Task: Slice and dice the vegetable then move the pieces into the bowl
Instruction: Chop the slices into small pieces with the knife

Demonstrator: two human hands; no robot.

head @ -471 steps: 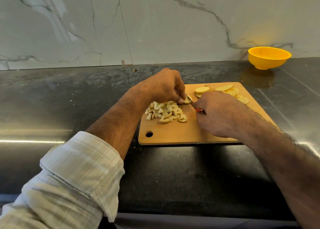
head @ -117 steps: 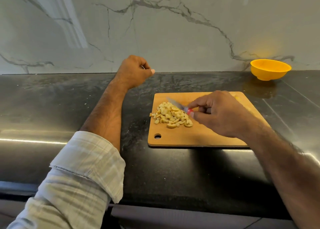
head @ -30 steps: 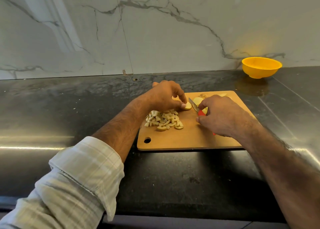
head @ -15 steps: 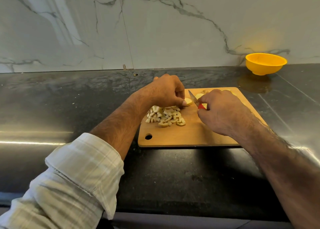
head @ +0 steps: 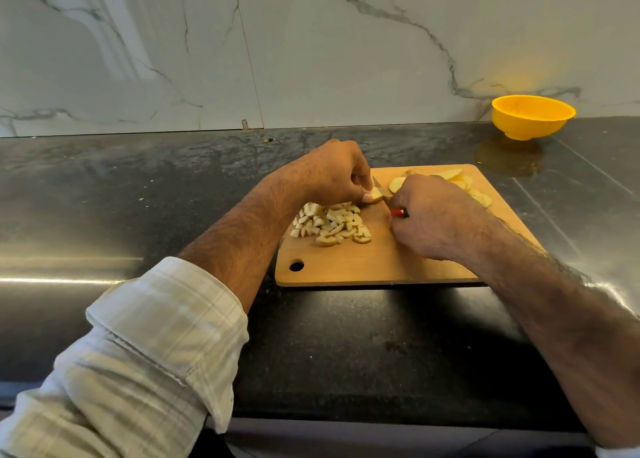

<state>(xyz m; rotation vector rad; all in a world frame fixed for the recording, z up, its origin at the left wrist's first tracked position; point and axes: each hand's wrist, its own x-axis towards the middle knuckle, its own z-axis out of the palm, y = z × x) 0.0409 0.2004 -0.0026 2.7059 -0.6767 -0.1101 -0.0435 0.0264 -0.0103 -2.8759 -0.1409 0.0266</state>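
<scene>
While the left hand point(head: 329, 177) is pinching a slice point(head: 375, 194) steady on the board point(head: 381, 260), the right hand point(head: 433, 215) is gripping the knife point(head: 381, 189) against it; dice point(head: 330, 223) are piling aside, bowl point(head: 533, 116) waiting well apart.

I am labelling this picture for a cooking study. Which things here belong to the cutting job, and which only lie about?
Belong to the job:
- left hand holding a slice
- right hand with knife
- diced pieces
- uncut slices
- cutting board
- yellow bowl

Only lying about:
- dark countertop
- marble wall
</scene>
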